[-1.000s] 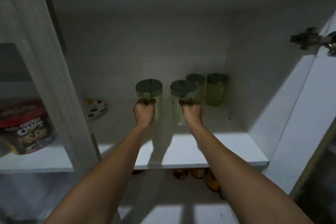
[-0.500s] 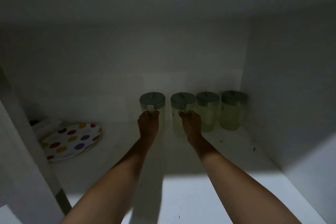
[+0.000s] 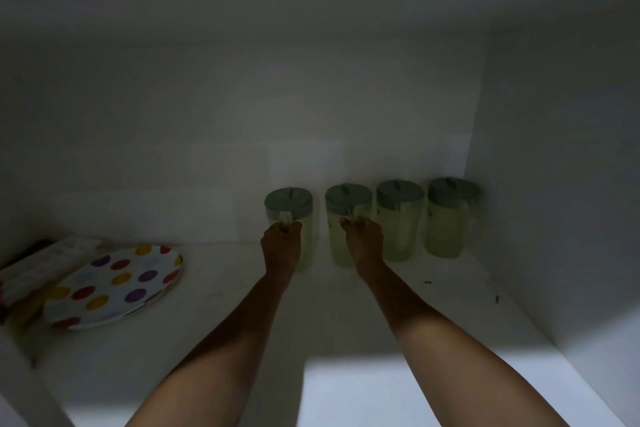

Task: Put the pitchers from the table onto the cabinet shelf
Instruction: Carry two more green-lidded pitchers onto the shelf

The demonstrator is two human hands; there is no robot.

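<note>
Several pale green pitchers with grey-green lids stand in a row at the back of the white cabinet shelf [image 3: 433, 305]. My left hand [image 3: 281, 246] is shut on the handle of the leftmost pitcher [image 3: 289, 206]. My right hand [image 3: 363, 243] grips the handle of the pitcher beside it [image 3: 348, 203]. Both of these pitchers stand upright on the shelf. Two more pitchers [image 3: 400, 218] [image 3: 450, 215] stand to the right, the last one close to the cabinet's right wall. The cabinet interior is dim.
A white plate with coloured dots [image 3: 114, 284] lies on the shelf at the left, with a pale flat object [image 3: 41, 260] behind it. The cabinet's right wall [image 3: 554, 184] and back wall [image 3: 277, 114] enclose the shelf. Bare shelf lies between the plate and the pitchers.
Both hands have pushed their pitchers deeper into the shelf, in line with the two at the back. The view has moved closer into the cabinet.
</note>
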